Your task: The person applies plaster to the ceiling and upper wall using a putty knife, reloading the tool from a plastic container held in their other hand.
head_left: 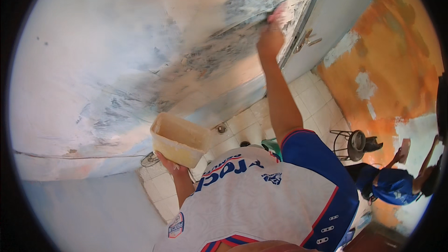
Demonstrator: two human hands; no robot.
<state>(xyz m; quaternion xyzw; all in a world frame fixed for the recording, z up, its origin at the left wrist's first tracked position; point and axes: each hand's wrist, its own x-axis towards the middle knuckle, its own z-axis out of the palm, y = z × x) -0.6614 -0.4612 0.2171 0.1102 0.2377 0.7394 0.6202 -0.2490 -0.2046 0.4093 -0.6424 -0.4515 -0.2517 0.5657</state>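
Patchy white-grey wall (140, 32); left hand (171, 164) cups a cream rectangular plastic tub (181, 153), best held level, near. Right hand (270, 43) blurred, can't tell finger grip.

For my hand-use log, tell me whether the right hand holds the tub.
No, the left hand holds the tub, while the right hand is raised at the patchy wall.

A room under repair: smeared wall (154, 56) before the right hand (272, 37), door (338, 16) beside it, tiled floor (317, 105) below.
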